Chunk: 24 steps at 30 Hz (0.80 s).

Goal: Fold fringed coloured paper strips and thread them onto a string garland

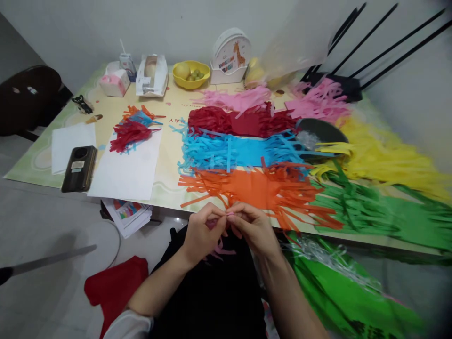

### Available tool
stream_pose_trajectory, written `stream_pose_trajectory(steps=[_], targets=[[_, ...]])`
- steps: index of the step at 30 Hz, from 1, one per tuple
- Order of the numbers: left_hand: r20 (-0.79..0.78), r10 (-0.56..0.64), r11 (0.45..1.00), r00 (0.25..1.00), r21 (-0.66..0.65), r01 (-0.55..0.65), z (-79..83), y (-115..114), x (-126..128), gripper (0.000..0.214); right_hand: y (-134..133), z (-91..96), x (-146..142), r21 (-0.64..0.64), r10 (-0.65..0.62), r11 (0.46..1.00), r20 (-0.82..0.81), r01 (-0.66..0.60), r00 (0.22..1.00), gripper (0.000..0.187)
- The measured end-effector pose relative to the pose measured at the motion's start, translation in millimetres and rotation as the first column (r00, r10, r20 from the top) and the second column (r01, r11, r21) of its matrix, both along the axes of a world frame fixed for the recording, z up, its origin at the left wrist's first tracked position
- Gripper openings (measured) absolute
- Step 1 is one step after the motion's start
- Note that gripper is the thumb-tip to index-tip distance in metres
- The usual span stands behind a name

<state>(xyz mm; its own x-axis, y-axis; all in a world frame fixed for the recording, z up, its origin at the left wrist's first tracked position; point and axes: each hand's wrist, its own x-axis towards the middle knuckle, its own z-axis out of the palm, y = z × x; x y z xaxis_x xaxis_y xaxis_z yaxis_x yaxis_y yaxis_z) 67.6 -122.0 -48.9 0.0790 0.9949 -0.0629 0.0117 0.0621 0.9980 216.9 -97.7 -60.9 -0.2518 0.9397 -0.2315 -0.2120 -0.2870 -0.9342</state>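
Pink fringed strip (228, 252) found just in front of the near edge of the orange fringed sheet (252, 186), above the black-clothed lap (212, 296). Grip state: left hand (204, 230) and right hand (254, 230) both clamped on its narrow end, fingertips meeting, neither hand nearer. Loose strands trail from the grip toward the lap, away from the orange fringed sheet; the long axis appears to run that way, though the hands hide part of it. Beyond the orange fringed sheet lie the blue fringed sheet (247, 151) and, farther, the dark red fringed sheet (245, 123); to its right, the green fringed sheet (399, 214); to its left, tassels (132, 134) on white paper (120, 174). Possible obstruction: its near fringe, close beyond the fingertips
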Motion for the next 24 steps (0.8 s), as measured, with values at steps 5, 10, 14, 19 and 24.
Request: stream_pose_trajectory(steps=[5, 10, 14, 19, 24], targets=[[0.163, -0.049, 0.995, 0.985, -0.083, 0.064, -0.7, 1, -5, 0.024, 3, 14.7, 9, 0.109, 0.008, 0.994, 0.198, -0.030, 0.980, 0.024], [0.237, -0.113, 0.985, 0.965, -0.097, 0.139, 0.5, 5, -9, 0.028, 5, 28.7, 11, 0.228, 0.011, 0.968, 0.377, -0.104, 0.926, 0.021], [0.283, -0.080, 0.980, 0.956, -0.155, 0.128, -1.4, 9, -10, 0.028, 1, 33.2, 4, 0.307, 0.017, 0.929, 0.523, -0.207, 0.852, 0.021], [0.373, 0.022, 0.968, 0.928, -0.239, 0.074, -6.6, 13, -10, 0.030, 0, 36.7, -5, 0.504, -0.235, 0.846, 0.645, -0.174, 0.727, 0.015], [0.393, 0.100, 0.961, 0.914, -0.277, 0.014, -8.8, 4, -7, 0.034, 0, 32.4, -20, 0.681, -0.442, 0.722, 0.587, -0.119, 0.679, 0.014]])
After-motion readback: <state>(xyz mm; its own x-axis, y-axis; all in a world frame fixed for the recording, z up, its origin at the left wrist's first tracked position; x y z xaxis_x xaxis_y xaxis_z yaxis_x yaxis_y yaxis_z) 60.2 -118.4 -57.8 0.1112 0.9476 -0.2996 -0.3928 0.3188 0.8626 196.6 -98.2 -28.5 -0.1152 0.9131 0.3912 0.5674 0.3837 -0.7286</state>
